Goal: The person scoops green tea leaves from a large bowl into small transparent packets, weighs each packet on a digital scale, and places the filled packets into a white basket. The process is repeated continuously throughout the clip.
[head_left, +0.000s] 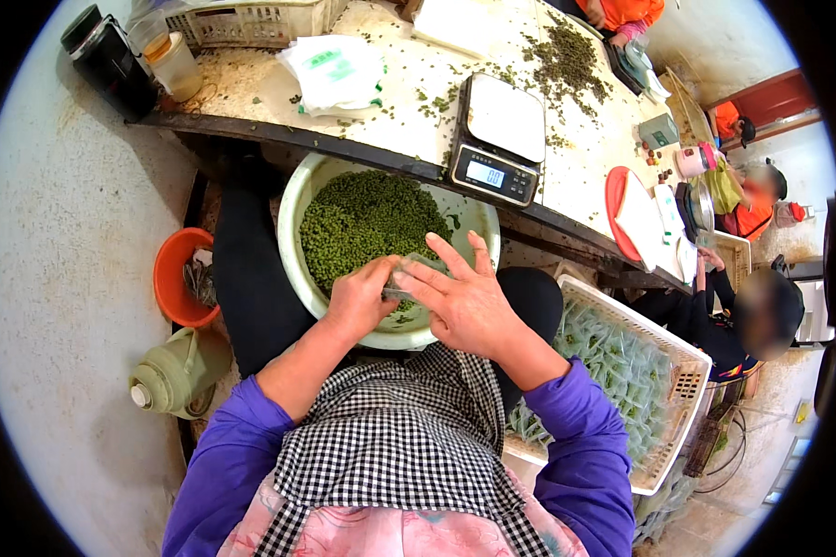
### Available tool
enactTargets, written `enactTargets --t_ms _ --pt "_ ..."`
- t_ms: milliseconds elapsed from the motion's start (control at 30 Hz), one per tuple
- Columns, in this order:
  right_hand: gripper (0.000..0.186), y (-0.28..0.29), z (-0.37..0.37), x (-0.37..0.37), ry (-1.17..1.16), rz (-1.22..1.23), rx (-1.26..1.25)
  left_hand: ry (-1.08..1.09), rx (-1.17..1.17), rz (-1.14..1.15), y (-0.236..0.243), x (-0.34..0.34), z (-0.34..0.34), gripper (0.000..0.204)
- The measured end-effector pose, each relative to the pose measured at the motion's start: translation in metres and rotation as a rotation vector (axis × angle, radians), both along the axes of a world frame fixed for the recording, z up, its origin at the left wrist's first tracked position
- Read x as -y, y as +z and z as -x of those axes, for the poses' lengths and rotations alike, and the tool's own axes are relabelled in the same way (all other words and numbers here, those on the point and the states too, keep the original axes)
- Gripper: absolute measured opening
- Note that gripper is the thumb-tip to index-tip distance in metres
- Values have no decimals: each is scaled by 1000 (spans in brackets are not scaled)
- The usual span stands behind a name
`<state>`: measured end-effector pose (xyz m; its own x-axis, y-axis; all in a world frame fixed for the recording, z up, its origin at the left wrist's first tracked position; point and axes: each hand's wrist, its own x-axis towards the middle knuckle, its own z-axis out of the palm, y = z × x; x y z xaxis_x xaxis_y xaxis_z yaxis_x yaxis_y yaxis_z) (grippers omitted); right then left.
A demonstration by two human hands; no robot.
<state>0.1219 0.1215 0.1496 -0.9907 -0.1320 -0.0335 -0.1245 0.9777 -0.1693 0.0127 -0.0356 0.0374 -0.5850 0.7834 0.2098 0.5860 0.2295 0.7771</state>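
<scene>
My left hand (pixel 360 295) is closed on a small clear plastic bag (pixel 398 293) above a basin. My right hand (pixel 464 302) reaches across from the other side; its fingers are stretched and spread, the lower ones lying against the bag. How much of the bag lies under the fingers is hidden. Below both hands stands the pale round basin (pixel 290 243), holding a heap of small green buds or berries (pixel 367 223). It sits between my knees, partly under the table edge.
On the table (pixel 409 121) are a digital scale (pixel 500 135), a stack of printed bags (pixel 333 74), a black bottle (pixel 107 65) and scattered green bits. A crate (pixel 687 390) of filled bags stands right. An orange bucket (pixel 172 278) and green thermos (pixel 181 371) stand left. Co-workers sit beyond.
</scene>
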Motion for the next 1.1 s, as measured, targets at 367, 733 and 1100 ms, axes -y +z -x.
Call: enactTargets --t_ms 367,733,1100 --pt "63 -18 18 13 -180 38 286 53 -89 -61 -9 -3 6 57" --pt "64 -55 31 22 -291 278 422 61 -142 -15 -29 -4 2 52" --pt "41 -5 7 1 -306 336 157 80 209 32 -18 -5 10 57"
